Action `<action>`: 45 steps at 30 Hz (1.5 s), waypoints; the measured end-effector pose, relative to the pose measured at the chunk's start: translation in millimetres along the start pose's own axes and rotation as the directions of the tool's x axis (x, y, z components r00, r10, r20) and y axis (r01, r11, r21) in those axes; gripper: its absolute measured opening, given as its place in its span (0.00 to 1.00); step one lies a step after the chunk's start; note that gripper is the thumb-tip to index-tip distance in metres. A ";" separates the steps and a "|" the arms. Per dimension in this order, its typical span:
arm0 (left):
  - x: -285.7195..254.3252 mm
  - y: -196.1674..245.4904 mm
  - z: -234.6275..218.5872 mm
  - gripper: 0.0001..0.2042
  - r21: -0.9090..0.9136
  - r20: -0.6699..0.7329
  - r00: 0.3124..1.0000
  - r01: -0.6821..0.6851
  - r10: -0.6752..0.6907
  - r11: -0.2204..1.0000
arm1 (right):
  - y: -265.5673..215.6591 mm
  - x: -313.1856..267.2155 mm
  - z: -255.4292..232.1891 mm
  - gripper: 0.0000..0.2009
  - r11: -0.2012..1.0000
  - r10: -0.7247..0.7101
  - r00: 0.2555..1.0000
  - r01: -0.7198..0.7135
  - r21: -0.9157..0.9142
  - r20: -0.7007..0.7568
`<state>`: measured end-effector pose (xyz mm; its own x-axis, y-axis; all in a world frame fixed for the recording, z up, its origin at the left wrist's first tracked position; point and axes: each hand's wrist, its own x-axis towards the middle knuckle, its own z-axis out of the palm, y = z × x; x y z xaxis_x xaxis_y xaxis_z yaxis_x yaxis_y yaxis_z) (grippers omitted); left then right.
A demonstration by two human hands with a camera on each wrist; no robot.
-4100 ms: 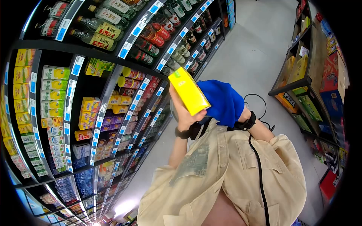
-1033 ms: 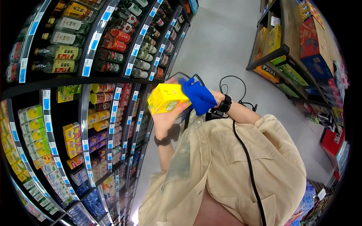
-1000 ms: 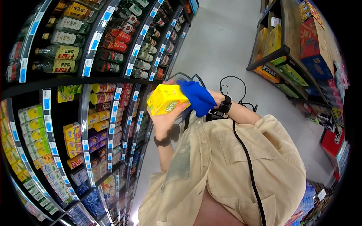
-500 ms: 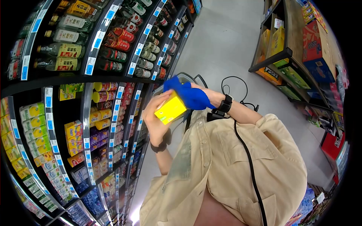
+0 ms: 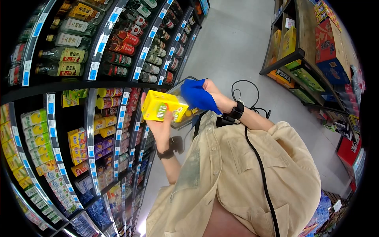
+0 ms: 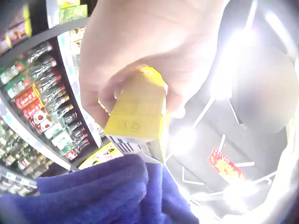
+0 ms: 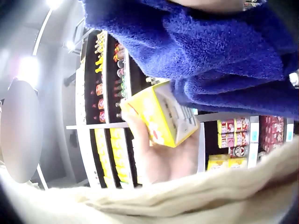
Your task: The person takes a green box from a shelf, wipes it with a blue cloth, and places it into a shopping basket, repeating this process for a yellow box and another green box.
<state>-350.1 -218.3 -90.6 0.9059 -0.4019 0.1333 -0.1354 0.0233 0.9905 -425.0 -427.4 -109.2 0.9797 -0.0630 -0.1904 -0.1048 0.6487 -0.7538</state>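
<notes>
My left hand (image 5: pixel 159 132) grips a yellow drink carton (image 5: pixel 162 106) from below, its printed long side facing up in the head view. In the left wrist view, fingers and thumb wrap both sides of the carton (image 6: pixel 138 109). A bunched blue towel (image 5: pixel 197 95) is held in my right hand (image 5: pixel 215 94), whose fingers are partly hidden behind it. The towel lies right at the carton's right end. The right wrist view shows the towel (image 7: pixel 210 51) overlapping the pale printed end of the carton (image 7: pixel 156 112).
Below the hands stands a basket (image 5: pixel 181 125) with yellow items inside. Shelves of bottles (image 5: pixel 69 55) and drink cartons (image 5: pixel 37 134) rise close on the left. Across the grey floor (image 5: pixel 233 47), a wooden shelf (image 5: pixel 302 43) carries boxes. A black cable (image 5: pixel 256 94) loops beside the right forearm.
My left hand has turned the carton from its end face to its printed long side and shifted it left. The towel has slid from over the carton to its right end.
</notes>
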 end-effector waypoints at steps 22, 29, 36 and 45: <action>-17.0 -8.8 -1.0 0.22 -0.157 0.256 0.721 0.688 -0.644 0.708 | 16.1 10.4 5.2 0.16 0.983 -0.135 0.952 0.165 -0.086 0.275; -2.9 14.9 -34.0 0.20 -0.095 0.194 0.838 0.534 -0.510 0.840 | 37.1 23.4 -35.0 0.11 0.975 0.072 0.993 -0.089 0.202 0.089; 33.1 37.6 -126.2 0.22 0.027 -0.210 0.947 0.252 -0.241 0.967 | 15.3 22.3 -2.4 0.17 0.981 0.014 0.998 -0.003 0.193 -0.055; 106.3 87.0 -268.1 0.20 0.244 -0.463 0.871 -0.054 0.166 0.968 | 4.0 31.9 3.5 0.20 0.938 0.178 0.979 -0.199 0.285 0.096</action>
<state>-158.0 -13.7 18.6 0.9522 0.0772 0.2957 -0.2785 -0.1792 0.9436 -393.5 -424.2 -116.1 0.9571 0.1268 -0.2607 -0.2442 0.8370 -0.4897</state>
